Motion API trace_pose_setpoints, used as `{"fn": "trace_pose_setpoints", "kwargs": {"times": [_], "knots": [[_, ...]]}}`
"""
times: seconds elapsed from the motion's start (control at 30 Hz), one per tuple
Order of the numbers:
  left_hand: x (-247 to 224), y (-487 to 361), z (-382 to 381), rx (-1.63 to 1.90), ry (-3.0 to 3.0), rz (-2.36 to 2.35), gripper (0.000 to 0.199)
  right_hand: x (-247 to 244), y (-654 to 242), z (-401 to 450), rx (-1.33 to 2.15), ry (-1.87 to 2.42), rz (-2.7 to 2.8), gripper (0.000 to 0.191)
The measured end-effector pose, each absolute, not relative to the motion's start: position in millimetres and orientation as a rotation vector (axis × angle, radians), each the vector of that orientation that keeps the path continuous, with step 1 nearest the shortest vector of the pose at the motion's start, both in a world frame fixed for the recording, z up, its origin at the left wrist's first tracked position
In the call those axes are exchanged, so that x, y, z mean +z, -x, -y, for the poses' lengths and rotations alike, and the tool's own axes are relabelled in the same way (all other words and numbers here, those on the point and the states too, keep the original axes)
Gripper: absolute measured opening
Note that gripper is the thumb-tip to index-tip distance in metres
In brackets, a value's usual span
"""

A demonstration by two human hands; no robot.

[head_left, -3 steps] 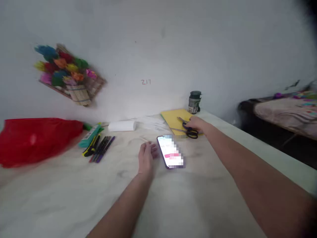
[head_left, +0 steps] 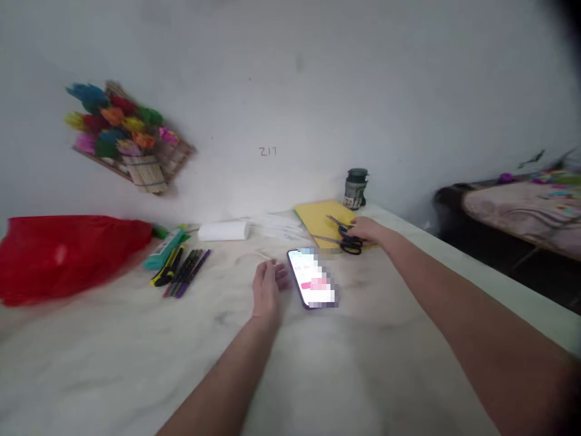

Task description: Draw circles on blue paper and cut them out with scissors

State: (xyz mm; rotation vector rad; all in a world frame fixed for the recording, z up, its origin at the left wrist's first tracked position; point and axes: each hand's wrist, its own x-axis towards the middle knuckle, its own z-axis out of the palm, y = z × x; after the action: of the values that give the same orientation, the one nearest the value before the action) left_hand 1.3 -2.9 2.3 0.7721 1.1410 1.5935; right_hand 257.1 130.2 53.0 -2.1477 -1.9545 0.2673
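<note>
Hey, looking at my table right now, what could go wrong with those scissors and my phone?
The scissors are spread open over the yellow paper, so a blade might snag or crease it. Your right hand is at their handles; a slip could nick a finger. Your left hand rests close beside the phone and might nudge it.

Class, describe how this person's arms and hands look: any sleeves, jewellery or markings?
The left hand and right hand are ungloved, and neither wrist shows a watch or bracelet. The left forearm and right forearm are bare, tapering toward the wrists, with no sleeve clearly visible; fine markings are too blurred to tell.
</note>
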Motion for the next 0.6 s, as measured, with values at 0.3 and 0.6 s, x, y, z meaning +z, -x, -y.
{"fn": "trace_pose_setpoints", "kwargs": {"times": [0.3, 0.6], "knots": [[1, -1, 2, 1.606, -0.788, -1.121, 0.023, 67, -246, -95, 0.347, 2.103, 2.212, 0.064], [-3, 2, 3, 1.643, -0.791, -1.103, 0.022, 42, -207, -77, -0.303, 2.204, 2.289, 0.046]]}}
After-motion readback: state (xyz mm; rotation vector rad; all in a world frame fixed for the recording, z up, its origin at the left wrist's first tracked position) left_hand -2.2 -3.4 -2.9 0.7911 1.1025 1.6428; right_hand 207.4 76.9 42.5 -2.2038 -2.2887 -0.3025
